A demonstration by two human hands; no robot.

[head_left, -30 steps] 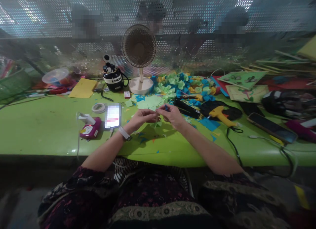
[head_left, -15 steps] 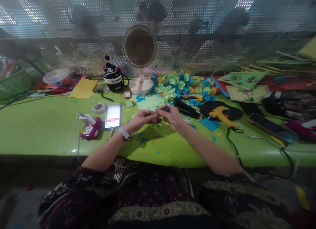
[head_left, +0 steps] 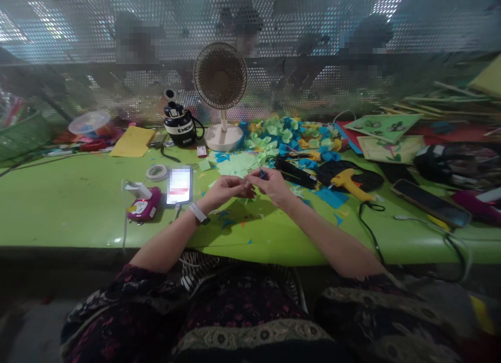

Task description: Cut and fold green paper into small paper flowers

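Note:
My left hand [head_left: 227, 191] and my right hand [head_left: 274, 186] meet over the green table [head_left: 219, 243], fingertips almost touching. Thumb and fingers are pinched together on both. A small dark-blue piece [head_left: 262, 173] pokes up from the right hand's pinch; its kind is unclear. Whatever the left fingertips hold is too small and hidden to name. Just behind the hands lie pale green paper pieces [head_left: 236, 165]. Farther back is a heap of folded green, blue and yellow paper flowers [head_left: 287, 132]. A long black tool [head_left: 295, 174] rests beside the right hand.
A lit phone [head_left: 179, 184], tape roll [head_left: 156, 172] and purple power adapter [head_left: 144, 205] lie at left. A fan [head_left: 223, 137] and black bottle [head_left: 180, 128] stand behind. At right are a yellow glue gun [head_left: 351, 184], its cord and a dark phone [head_left: 430, 202].
Both hands stay pinched in nearly the same place. The right fingers have shifted slightly left, and the small blue piece with them.

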